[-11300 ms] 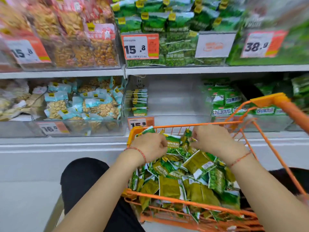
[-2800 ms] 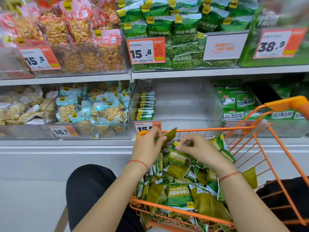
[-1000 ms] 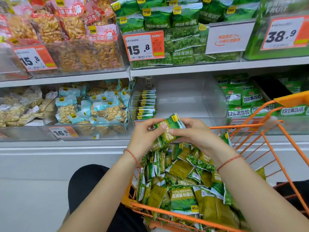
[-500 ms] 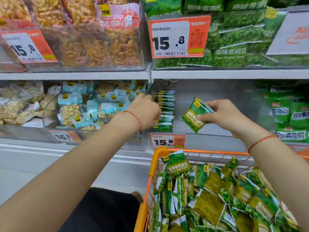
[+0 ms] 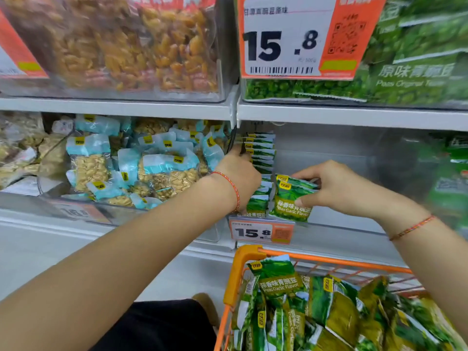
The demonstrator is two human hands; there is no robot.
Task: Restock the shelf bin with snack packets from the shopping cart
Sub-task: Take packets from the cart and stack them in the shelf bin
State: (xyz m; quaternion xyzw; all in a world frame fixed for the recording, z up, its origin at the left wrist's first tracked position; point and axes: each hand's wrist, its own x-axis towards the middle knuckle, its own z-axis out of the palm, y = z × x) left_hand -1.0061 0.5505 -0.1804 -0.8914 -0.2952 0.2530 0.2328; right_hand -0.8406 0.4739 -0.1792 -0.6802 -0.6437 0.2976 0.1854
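Both arms reach over the cart [image 5: 236,274] into the bin [image 5: 354,158]. The right hand [image 5: 336,188] pinches a packet [image 5: 291,201] beside the stack [image 5: 260,158]; the left hand [image 5: 240,178], fingers curled, rests against that stack at the bin's left edge.

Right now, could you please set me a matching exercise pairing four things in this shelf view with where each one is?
Things:
1. right hand
2. left hand
3. blue-topped nut packets
4. orange shopping cart

Places:
A. in the clear bin left of the divider
B. below the shelf, full of green pea packets
C. against the row of standing green packets at the bin's left side
D. pinching Peas Garlic Flavor packets inside the nearly bare shelf bin

Pairs: 1-D, 2-C, 3-A, 4-B
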